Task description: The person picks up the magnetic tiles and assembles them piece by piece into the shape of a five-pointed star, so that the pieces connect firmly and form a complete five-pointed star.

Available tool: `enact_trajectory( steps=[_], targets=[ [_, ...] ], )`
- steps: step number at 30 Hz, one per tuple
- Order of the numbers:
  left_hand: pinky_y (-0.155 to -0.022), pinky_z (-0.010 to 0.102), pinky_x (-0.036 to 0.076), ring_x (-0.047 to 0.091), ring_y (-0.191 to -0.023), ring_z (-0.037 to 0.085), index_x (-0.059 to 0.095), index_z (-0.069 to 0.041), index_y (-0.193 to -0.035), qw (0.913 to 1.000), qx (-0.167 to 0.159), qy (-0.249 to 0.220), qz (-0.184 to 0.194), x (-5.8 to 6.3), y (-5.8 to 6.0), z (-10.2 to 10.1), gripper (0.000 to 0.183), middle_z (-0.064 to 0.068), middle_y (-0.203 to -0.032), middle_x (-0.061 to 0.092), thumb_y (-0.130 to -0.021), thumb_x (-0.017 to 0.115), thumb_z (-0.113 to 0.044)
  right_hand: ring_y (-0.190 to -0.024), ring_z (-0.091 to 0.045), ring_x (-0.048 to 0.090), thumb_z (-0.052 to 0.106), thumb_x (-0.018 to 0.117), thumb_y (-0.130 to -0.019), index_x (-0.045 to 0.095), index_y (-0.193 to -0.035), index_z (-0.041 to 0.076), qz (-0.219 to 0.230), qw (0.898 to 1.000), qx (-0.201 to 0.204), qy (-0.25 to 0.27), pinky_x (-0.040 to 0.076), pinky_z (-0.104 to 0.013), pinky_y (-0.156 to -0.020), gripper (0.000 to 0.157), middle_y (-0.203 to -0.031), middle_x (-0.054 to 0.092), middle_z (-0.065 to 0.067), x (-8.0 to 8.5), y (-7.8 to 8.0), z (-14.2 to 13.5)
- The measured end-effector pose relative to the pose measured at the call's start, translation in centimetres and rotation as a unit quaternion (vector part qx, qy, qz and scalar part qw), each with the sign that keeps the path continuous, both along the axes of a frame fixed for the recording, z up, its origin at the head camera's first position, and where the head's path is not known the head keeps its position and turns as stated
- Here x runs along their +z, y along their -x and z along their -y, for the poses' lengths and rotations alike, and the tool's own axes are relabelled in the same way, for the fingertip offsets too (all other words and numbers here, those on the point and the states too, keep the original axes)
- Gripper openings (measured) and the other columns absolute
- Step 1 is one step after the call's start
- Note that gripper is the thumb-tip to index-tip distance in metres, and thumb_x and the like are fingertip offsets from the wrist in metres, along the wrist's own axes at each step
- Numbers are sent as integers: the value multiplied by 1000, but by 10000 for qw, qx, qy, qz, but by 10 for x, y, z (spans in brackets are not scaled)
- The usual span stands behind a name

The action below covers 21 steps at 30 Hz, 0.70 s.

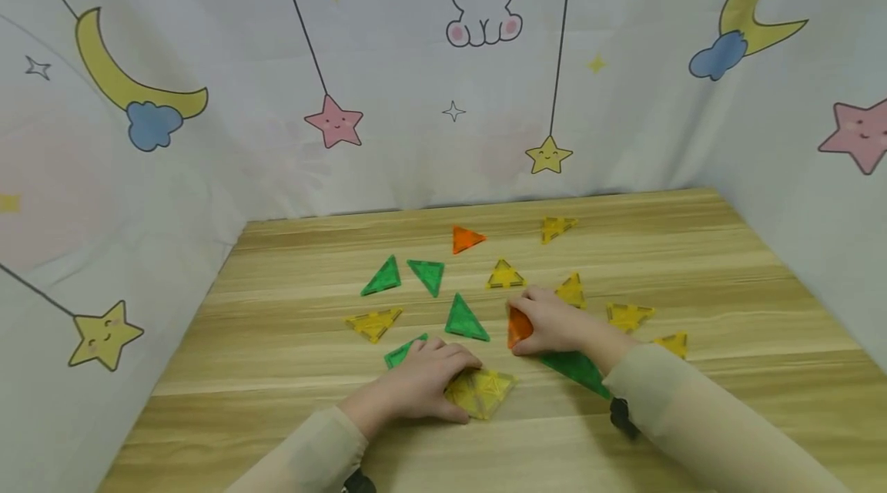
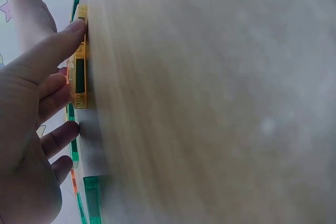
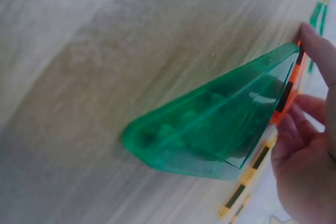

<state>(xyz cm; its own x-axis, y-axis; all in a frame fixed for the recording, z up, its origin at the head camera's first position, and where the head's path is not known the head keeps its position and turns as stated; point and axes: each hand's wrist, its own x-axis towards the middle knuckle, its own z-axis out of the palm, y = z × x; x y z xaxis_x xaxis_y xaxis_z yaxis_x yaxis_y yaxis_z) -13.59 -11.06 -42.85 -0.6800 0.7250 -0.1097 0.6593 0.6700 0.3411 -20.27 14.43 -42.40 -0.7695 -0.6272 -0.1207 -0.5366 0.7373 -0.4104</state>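
Note:
Translucent triangular magnetic tiles are spread over the wooden table. My left hand grips a group of yellow magnetic tiles lying together at the front, thumb on the near edge and fingers on the far side. My right hand pinches an orange magnetic tile between thumb and fingers. Beneath the right wrist lies a long green tile, large in the right wrist view. Another green tile is partly hidden behind the left hand, and a standalone green tile lies between the hands.
Farther back lie two green tiles, an orange tile and several yellow tiles. One yellow tile is left of centre; others lie beyond the right forearm. A printed cloth walls the table's back and sides.

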Motion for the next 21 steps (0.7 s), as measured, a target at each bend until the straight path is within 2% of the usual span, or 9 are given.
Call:
enact_trajectory(
  steps=[4,10,21],
  targets=[
    [-94,47,31,43,-107,14,52,-23,-129,10000,8,3,5,0,1,0,64,-11,-127,51,-75,74,-50,-91,-20,45,34,75,-79,50,-132,4,287,9996,4,31,43,-34,-76,67,-117,45,-13,1,2,1],
    [-93,49,32,44,-107,14,52,-23,-130,10000,45,-30,1,-2,2,2,65,-11,-127,51,-75,74,-50,-85,-17,44,35,75,-79,57,-124,16,534,9984,123,128,42,-33,-73,51,-107,44,-6,0,6,-1],
    [-91,46,33,44,-108,13,52,-23,-130,9999,72,-95,11,-3,2,5,65,-11,-126,52,-75,74,-50,-79,-14,44,36,75,-77,60,-112,18,197,9982,511,242,41,-29,-68,42,-98,44,-2,-5,7,-3]
  ],
)
